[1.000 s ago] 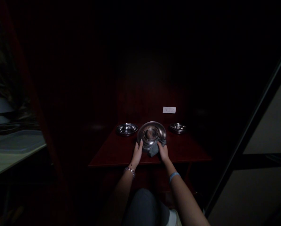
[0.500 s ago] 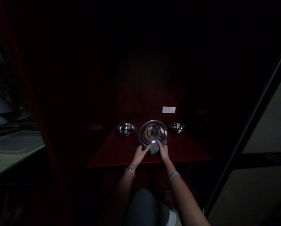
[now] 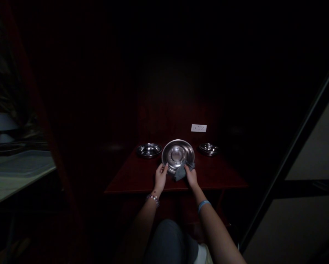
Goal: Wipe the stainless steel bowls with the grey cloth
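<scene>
bowl [image 3: 177, 153], tilted, lower edge in fingers [image 3: 165, 169]

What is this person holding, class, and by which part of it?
A metal bowl, by its near rim: the left hand grips the lower-left edge; the right hand pinches a gray cloth at the lower-right edge.

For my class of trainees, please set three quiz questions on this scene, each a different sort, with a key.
1. Multiple choice: which hand holds the crumpled grey cloth? a) left b) right c) neither
2. True or false: the held round silvery metal dish is tilted up, not lying flat on the dark red table.
3. Fill in: in the picture, the white rectangular socket panel appears higher than the held dish and to its ____.

Key: 1. b, the right hand. 2. True; the left hand grips its rim. 3. right.
</scene>
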### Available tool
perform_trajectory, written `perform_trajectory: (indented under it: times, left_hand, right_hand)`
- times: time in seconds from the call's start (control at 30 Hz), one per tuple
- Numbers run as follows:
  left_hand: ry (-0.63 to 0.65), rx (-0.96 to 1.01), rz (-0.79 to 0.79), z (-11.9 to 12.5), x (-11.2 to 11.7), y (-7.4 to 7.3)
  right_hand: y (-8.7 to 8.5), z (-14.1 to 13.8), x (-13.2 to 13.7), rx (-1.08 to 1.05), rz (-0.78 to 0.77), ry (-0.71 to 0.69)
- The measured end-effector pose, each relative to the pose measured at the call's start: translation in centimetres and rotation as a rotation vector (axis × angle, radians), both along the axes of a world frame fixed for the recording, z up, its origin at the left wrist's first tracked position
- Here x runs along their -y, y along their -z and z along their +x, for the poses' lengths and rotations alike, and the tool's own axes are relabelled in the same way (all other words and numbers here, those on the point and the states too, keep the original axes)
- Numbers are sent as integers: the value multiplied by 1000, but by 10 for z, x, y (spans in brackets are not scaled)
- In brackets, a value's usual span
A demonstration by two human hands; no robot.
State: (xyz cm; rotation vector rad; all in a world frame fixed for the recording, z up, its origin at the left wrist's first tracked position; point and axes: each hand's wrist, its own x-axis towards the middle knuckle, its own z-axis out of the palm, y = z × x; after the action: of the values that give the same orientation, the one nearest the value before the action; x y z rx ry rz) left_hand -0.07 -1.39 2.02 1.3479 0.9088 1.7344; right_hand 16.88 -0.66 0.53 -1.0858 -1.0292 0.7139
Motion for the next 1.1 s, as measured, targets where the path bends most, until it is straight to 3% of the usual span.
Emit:
perform_trajectory:
  times: [0.1,0.2,0.3,0.47,0.73,0.93,1.1]
  left_hand:
    - [-27,-11,22,-1,2,0]
    - [40,-107,-1,0,2,3]
    - [72,-300,-105,2,1,6]
    - [13,-530,-241,4,4,6]
    - [105,-378,-157,5,-1,9]
    - [23,-297,-150,0,-6,10]
    - [33,-270,-139,1,-5,11]
  right_hand:
    - [1,0,-1,34,-13,21]
    - [2,1,-2,17,-9,58]
    - [4,3,-4,-3,-4,67]
    - [5,3,-4,14,-24,64]
    - [1,1,0,1,27,8]
    - [-4,-1,4,12,14,-11]
    - [-4,-2,4,-21,7,6]
